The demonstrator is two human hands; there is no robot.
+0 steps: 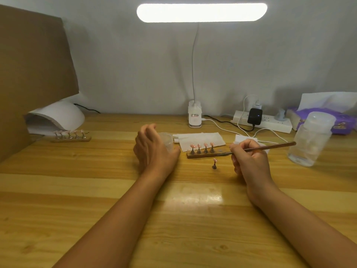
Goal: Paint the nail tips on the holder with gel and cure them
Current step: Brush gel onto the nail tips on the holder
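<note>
On a glossy table [96, 190] of pale and honey wood stripes, the left hand [154, 149] has its fingers curled round a small, cloudy plastic cup [167, 141] standing on the wood. The right hand [249, 159] pinches a thin brush [270, 147] with a brown, lacquered handle. Its metal end reaches over the bare right end of the holder [204, 155], a flat wooden strip lying between the hands. Four glossy pink tips [193, 145] stand along the strip on little dark cone-footed pegs. A fifth peg [214, 165] with its tip stands alone on the table just in front of the strip. Behind the strip lies a creased white tissue [201, 138]. At far left a second holder [71, 139] carries five tips, just in front of a smooth white domed curing lamp [56, 117], which sits against a leaning sheet of brown cardboard [34, 64]. A desk lamp [201, 12] with a glowing, rounded bar on a bent white neck rises from the table's back edge. To the right are a white power strip [270, 123], a frosted, translucent jar [311, 138] and a purple pack [332, 117].
</note>
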